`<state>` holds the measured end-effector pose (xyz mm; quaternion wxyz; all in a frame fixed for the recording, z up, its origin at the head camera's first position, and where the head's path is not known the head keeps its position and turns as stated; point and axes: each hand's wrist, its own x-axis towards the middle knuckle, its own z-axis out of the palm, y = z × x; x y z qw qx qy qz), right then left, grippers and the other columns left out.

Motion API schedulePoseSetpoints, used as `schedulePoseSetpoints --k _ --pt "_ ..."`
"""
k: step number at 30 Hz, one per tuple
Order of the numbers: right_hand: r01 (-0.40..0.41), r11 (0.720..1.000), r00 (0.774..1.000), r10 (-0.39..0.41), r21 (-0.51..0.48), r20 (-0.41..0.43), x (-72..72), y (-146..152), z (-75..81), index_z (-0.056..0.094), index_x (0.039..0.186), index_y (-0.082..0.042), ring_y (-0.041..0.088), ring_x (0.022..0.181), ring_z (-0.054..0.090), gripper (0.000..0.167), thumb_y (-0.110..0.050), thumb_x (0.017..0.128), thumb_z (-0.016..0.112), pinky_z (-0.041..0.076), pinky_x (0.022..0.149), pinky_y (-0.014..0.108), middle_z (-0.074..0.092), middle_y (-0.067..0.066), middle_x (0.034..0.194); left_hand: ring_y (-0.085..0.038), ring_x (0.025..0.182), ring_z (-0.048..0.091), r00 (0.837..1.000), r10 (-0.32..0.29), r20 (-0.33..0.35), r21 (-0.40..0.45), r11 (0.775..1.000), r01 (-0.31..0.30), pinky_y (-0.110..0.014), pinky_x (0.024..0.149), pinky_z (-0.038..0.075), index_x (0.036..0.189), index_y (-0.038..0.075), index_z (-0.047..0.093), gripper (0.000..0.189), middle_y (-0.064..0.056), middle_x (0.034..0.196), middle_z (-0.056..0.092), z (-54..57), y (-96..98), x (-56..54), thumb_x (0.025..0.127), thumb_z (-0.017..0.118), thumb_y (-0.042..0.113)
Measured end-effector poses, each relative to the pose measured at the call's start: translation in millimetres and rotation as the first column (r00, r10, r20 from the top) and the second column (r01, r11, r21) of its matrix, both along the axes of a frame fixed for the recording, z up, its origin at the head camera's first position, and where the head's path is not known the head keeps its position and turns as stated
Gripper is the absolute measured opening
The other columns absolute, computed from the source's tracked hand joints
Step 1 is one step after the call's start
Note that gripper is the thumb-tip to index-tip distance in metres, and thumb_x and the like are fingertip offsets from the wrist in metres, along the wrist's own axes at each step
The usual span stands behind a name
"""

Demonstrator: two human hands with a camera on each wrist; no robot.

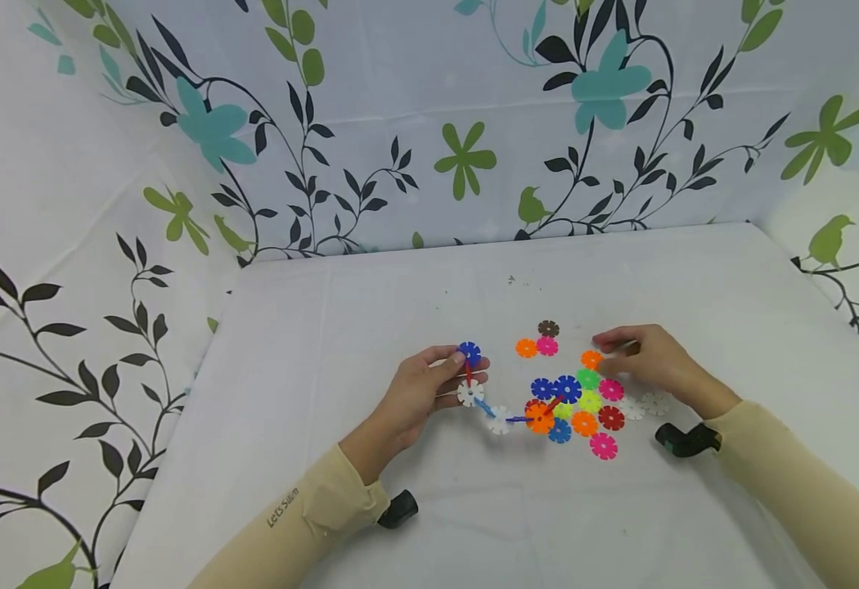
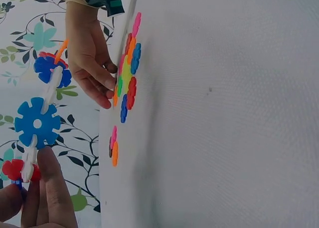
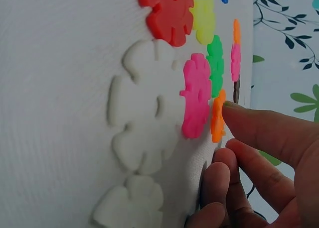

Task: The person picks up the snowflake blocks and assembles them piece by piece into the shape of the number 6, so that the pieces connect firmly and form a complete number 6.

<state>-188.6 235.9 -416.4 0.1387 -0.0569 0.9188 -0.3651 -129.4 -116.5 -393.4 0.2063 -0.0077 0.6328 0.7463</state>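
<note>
My left hand (image 1: 418,393) pinches one end of a chain of slotted flower-shaped plastic discs between thumb and fingers. The chain starts with a dark blue disc (image 1: 469,353) and runs through a white disc (image 1: 471,393) and another white disc (image 1: 499,420) to an orange disc (image 1: 540,417). In the left wrist view the chain's light blue disc (image 2: 37,123) stands beside the fingertips. My right hand (image 1: 650,364) is over the loose pile's far right side, fingers relaxed. Its thumb (image 3: 249,121) reaches the edge of a loose orange disc (image 3: 218,117).
Several loose discs lie together on the white table, including a green disc (image 1: 588,379), a pink disc (image 1: 604,446) and a dark red disc (image 1: 611,418). A brown disc (image 1: 548,328) lies farther back beside pink and orange ones. A leaf-patterned curtain (image 1: 429,123) hangs behind.
</note>
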Motion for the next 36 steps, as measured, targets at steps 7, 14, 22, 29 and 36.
schedulePoseSetpoints --k 7,14,22,29,36 --pt "-0.024 0.998 0.998 0.027 0.064 -0.052 0.9 -5 -0.8 0.069 0.126 -0.004 0.034 0.101 0.061 0.049 -0.023 0.084 0.083 0.058 0.079 0.04 0.066 0.018 0.118 -0.02 0.116 0.066 1.0 -0.02 0.007 -0.005 1.0 0.02 -0.036 0.095 0.053 0.133 0.008 0.06 0.033 -0.013 0.128 0.068 1.2 -1.0 0.3 0.104 0.058 0.025" --pt "-0.046 0.997 0.998 0.049 0.067 -0.051 0.7 -5 -0.7 0.072 0.121 -0.006 0.032 0.099 0.061 0.04 -0.022 0.085 0.082 0.057 0.077 0.038 0.067 0.015 0.114 -0.02 0.117 0.066 1.0 -0.029 0.007 0.0 1.0 0.029 -0.036 0.095 0.053 0.132 0.008 0.062 0.033 -0.014 0.129 0.067 2.8 0.7 0.9 0.104 0.059 0.025" --pt "-0.084 0.994 0.996 0.087 0.076 -0.035 -2.6 -8 3.9 0.071 0.121 -0.005 0.031 0.099 0.059 0.039 -0.02 0.086 0.081 0.056 0.077 0.037 0.067 0.01 0.106 -0.019 0.119 0.064 0.999 -0.053 -0.014 -0.034 0.998 0.052 -0.04 0.097 0.051 0.131 0.008 0.063 0.034 -0.01 0.128 0.069 2.3 1.8 2.0 0.104 0.058 0.028" --pt "-0.098 0.991 0.995 0.099 0.089 -0.008 -5.3 -11 7.6 0.07 0.12 -0.004 0.03 0.098 0.059 0.04 -0.019 0.085 0.081 0.055 0.075 0.035 0.065 0.009 0.104 -0.02 0.118 0.065 0.998 -0.068 -0.017 -0.03 0.997 0.068 -0.037 0.093 0.053 0.129 0.008 0.065 0.033 -0.01 0.127 0.069 0.9 1.3 2.5 0.103 0.06 0.027" --pt "-0.093 0.993 0.995 0.094 0.071 -0.015 -5.1 -14 6.5 0.069 0.114 -0.004 0.03 0.096 0.06 0.037 -0.018 0.084 0.083 0.056 0.075 0.036 0.064 0.009 0.101 -0.023 0.114 0.067 0.998 -0.07 -0.004 -0.001 0.998 0.07 -0.034 0.089 0.056 0.13 0.006 0.064 0.033 -0.018 0.128 0.067 1.6 2.7 3.3 0.103 0.061 0.025"
